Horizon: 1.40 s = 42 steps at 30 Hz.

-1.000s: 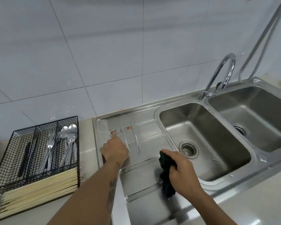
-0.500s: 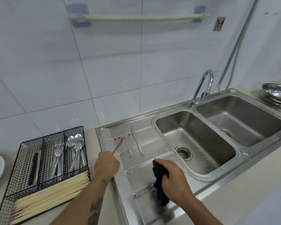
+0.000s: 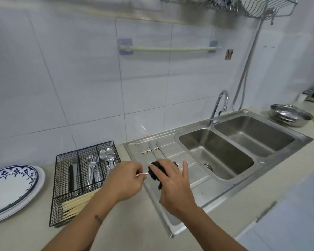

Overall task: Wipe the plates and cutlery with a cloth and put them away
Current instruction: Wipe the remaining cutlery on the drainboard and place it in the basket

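Left hand (image 3: 124, 180): fingers curled, pinching the handle end of a thin metal cutlery piece (image 3: 141, 174); its type cannot be told, since the far end is buried in the cloth. Right hand (image 3: 172, 183): holds the dark cloth (image 3: 154, 173) wrapped round that far end, with the thumb side closed on the cloth and the outer fingers extended toward the sink. Both hands are held above the left edge of the steel drainboard (image 3: 199, 178), just beside each other.

On the drainboard, 2 knives (image 3: 157, 151) lie side by side near the back wall, blades pointing to the wall, with a small red-and-white mark just left of them.

The black wire cutlery caddy (image 3: 62, 196) stands on the counter to the left of the drainboard. Its back row has 3 compartments: a dark-handled knife (image 3: 73, 175) at left, forks (image 3: 93, 167) in the middle, spoons (image 3: 108, 156) at right. Pale chopsticks (image 3: 76, 203) lie in the long front compartment.

Stacked plates (image 3: 11, 187) with a blue-patterned rim sit at the far left of the counter. The double sink (image 3: 223, 156) and faucet (image 3: 218, 105) are to the right, with a steel bowl (image 3: 290, 115) beyond
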Each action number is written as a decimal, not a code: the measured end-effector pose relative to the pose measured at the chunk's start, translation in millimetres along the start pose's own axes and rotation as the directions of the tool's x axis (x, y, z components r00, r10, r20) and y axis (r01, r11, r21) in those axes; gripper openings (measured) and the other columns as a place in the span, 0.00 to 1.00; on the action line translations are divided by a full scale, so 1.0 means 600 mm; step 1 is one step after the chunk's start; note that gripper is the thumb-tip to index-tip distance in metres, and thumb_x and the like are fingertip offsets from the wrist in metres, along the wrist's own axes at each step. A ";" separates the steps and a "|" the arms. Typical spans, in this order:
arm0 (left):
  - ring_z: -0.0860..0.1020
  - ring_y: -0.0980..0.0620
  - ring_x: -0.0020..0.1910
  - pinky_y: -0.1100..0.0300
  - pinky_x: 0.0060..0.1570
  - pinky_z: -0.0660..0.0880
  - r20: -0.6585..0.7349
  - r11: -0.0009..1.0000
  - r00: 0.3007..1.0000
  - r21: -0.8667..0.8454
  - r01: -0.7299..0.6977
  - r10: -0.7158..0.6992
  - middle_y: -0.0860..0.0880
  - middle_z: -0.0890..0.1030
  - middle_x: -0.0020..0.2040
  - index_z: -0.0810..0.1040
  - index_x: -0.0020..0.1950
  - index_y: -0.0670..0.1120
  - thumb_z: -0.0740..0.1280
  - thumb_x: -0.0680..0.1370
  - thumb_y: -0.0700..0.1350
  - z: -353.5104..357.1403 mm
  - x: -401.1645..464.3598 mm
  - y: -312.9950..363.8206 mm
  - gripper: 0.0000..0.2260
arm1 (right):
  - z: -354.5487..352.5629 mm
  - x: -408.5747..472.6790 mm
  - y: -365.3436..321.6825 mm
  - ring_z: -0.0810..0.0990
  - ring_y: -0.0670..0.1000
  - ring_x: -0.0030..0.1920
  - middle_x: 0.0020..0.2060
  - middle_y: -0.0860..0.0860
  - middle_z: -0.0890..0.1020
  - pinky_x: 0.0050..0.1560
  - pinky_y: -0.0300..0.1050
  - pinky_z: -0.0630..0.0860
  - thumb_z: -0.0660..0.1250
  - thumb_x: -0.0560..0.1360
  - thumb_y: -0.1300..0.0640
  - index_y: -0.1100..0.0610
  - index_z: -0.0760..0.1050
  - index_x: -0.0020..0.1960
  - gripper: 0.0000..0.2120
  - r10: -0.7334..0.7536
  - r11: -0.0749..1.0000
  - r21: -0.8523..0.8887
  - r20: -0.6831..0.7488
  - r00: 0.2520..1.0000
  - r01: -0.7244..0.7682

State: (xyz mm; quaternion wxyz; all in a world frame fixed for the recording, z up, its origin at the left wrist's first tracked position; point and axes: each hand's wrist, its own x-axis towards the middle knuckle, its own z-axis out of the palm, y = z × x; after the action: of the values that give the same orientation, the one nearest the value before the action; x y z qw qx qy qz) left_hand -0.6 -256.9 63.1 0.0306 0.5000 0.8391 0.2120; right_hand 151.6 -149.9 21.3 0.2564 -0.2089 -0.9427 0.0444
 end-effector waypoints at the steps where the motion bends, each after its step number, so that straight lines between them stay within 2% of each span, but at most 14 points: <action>1: 0.77 0.52 0.44 0.55 0.43 0.74 -0.001 1.000 1.000 0.020 -0.016 0.016 0.55 0.79 0.41 0.77 0.41 0.52 0.67 0.77 0.55 -0.013 -0.009 -0.006 0.09 | -0.001 -0.002 0.000 0.69 0.52 0.67 0.66 0.48 0.71 0.71 0.70 0.54 0.69 0.62 0.66 0.47 0.70 0.67 0.35 0.049 0.999 -0.021 -0.004 0.999 -0.049; 4: 0.76 0.52 0.47 0.55 0.45 0.73 -0.011 0.998 0.998 0.034 -0.055 0.056 0.56 0.78 0.42 0.78 0.43 0.51 0.67 0.78 0.55 -0.034 -0.033 -0.013 0.08 | -0.012 0.001 -0.008 0.70 0.55 0.67 0.65 0.48 0.71 0.70 0.66 0.58 0.65 0.63 0.68 0.48 0.72 0.64 0.31 0.105 0.994 -0.026 -0.003 0.994 -0.105; 9: 0.77 0.52 0.44 0.56 0.42 0.72 -0.074 0.996 0.994 -0.034 -0.088 0.085 0.56 0.79 0.41 0.76 0.41 0.52 0.67 0.77 0.55 -0.043 -0.039 0.004 0.08 | -0.040 0.007 -0.037 0.72 0.56 0.66 0.65 0.52 0.74 0.68 0.59 0.64 0.58 0.67 0.65 0.53 0.72 0.66 0.28 -0.129 0.990 0.043 -0.045 0.991 0.131; 12: 0.77 0.53 0.43 0.54 0.45 0.75 -0.009 0.995 0.996 -0.041 -0.092 0.092 0.58 0.78 0.39 0.74 0.39 0.54 0.65 0.78 0.54 -0.034 -0.045 -0.004 0.09 | -0.049 0.003 0.006 0.76 0.55 0.58 0.60 0.50 0.77 0.66 0.56 0.64 0.63 0.65 0.64 0.52 0.75 0.64 0.28 -0.041 0.999 0.016 -0.009 0.999 0.042; 14: 0.78 0.53 0.43 0.54 0.46 0.75 0.050 0.996 0.995 -0.045 -0.080 0.083 0.58 0.78 0.38 0.74 0.38 0.56 0.63 0.79 0.53 -0.025 -0.049 -0.012 0.10 | -0.053 -0.006 0.031 0.77 0.55 0.53 0.58 0.49 0.79 0.63 0.55 0.69 0.67 0.65 0.68 0.51 0.77 0.63 0.28 0.073 0.997 0.028 0.008 0.997 -0.073; 17: 0.78 0.51 0.44 0.55 0.47 0.76 0.122 0.996 0.991 -0.083 -0.040 0.050 0.57 0.78 0.39 0.81 0.48 0.56 0.61 0.82 0.49 -0.020 -0.048 -0.013 0.09 | -0.069 -0.010 0.041 0.74 0.54 0.51 0.57 0.49 0.79 0.55 0.53 0.75 0.65 0.70 0.71 0.53 0.77 0.63 0.25 0.195 0.980 0.072 -0.128 0.972 -0.187; 20: 0.78 0.51 0.40 0.54 0.47 0.77 0.137 0.985 0.989 -0.172 -0.026 0.050 0.55 0.78 0.35 0.82 0.53 0.57 0.61 0.81 0.45 -0.025 -0.043 -0.002 0.11 | -0.079 -0.006 0.006 0.73 0.52 0.53 0.57 0.52 0.78 0.57 0.49 0.72 0.64 0.67 0.73 0.57 0.77 0.61 0.25 0.047 0.998 0.059 -0.272 0.961 -0.032; 23: 0.76 0.55 0.35 0.59 0.39 0.72 0.109 0.961 0.994 -0.276 -0.001 0.033 0.56 0.78 0.34 0.83 0.46 0.53 0.62 0.79 0.43 -0.032 -0.039 0.018 0.10 | -0.058 -0.017 -0.034 0.72 0.55 0.64 0.62 0.54 0.76 0.71 0.54 0.62 0.63 0.65 0.70 0.55 0.75 0.63 0.27 -0.126 0.992 -0.012 -0.214 0.969 0.127; 27: 0.76 0.57 0.35 0.59 0.38 0.72 0.118 0.963 0.993 -0.268 0.040 -0.009 0.56 0.79 0.34 0.81 0.40 0.53 0.66 0.79 0.51 -0.026 -0.053 0.024 0.09 | -0.038 -0.031 -0.006 0.75 0.56 0.61 0.61 0.52 0.77 0.65 0.61 0.70 0.60 0.62 0.69 0.55 0.76 0.62 0.29 0.017 1.000 0.003 -0.212 0.977 -0.016; 30: 0.73 0.57 0.33 0.59 0.38 0.70 0.193 0.906 0.981 -0.409 0.112 -0.035 0.57 0.77 0.31 0.81 0.38 0.56 0.68 0.79 0.50 -0.004 -0.063 0.028 0.10 | -0.035 -0.038 -0.005 0.75 0.55 0.60 0.59 0.51 0.78 0.63 0.60 0.70 0.57 0.64 0.69 0.55 0.77 0.59 0.26 0.015 1.000 0.017 -0.235 0.972 -0.011; 33: 0.73 0.55 0.32 0.58 0.39 0.70 0.228 0.817 0.972 -0.548 0.181 -0.062 0.56 0.75 0.29 0.82 0.39 0.55 0.69 0.79 0.48 0.007 -0.065 0.035 0.09 | -0.040 -0.034 0.000 0.75 0.55 0.60 0.58 0.50 0.78 0.63 0.58 0.70 0.61 0.66 0.69 0.55 0.78 0.59 0.23 -0.057 0.998 0.017 -0.218 0.974 0.063; 35: 0.74 0.56 0.31 0.59 0.39 0.71 0.242 0.789 0.967 -0.577 0.210 -0.080 0.56 0.76 0.28 0.82 0.38 0.53 0.68 0.79 0.48 0.010 -0.069 0.035 0.10 | -0.045 -0.029 0.010 0.76 0.54 0.58 0.57 0.49 0.78 0.56 0.53 0.75 0.62 0.67 0.68 0.55 0.78 0.59 0.23 -0.023 0.998 0.054 -0.216 0.976 0.035; 37: 0.74 0.58 0.29 0.61 0.37 0.72 0.251 0.759 0.964 -0.611 0.226 -0.085 0.55 0.77 0.29 0.82 0.36 0.52 0.67 0.80 0.47 0.012 -0.071 0.037 0.12 | -0.051 -0.027 0.008 0.75 0.53 0.57 0.57 0.48 0.78 0.49 0.48 0.79 0.56 0.69 0.65 0.54 0.79 0.60 0.23 0.038 0.995 0.096 -0.218 0.975 -0.017; 42: 0.68 0.56 0.29 0.62 0.34 0.66 0.291 0.623 0.954 -0.733 0.271 -0.072 0.55 0.72 0.28 0.84 0.41 0.47 0.68 0.81 0.44 0.017 -0.062 0.044 0.10 | -0.065 -0.016 0.002 0.74 0.52 0.61 0.61 0.48 0.77 0.48 0.48 0.79 0.54 0.71 0.60 0.53 0.77 0.63 0.23 -0.035 0.993 0.108 -0.098 0.995 0.045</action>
State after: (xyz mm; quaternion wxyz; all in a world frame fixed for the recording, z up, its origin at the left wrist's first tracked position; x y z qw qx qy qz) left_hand 42.2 -274.7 58.1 0.3580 0.3778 0.7043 0.4827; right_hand 179.2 -153.5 50.3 0.3132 -0.1774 -0.9295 0.0810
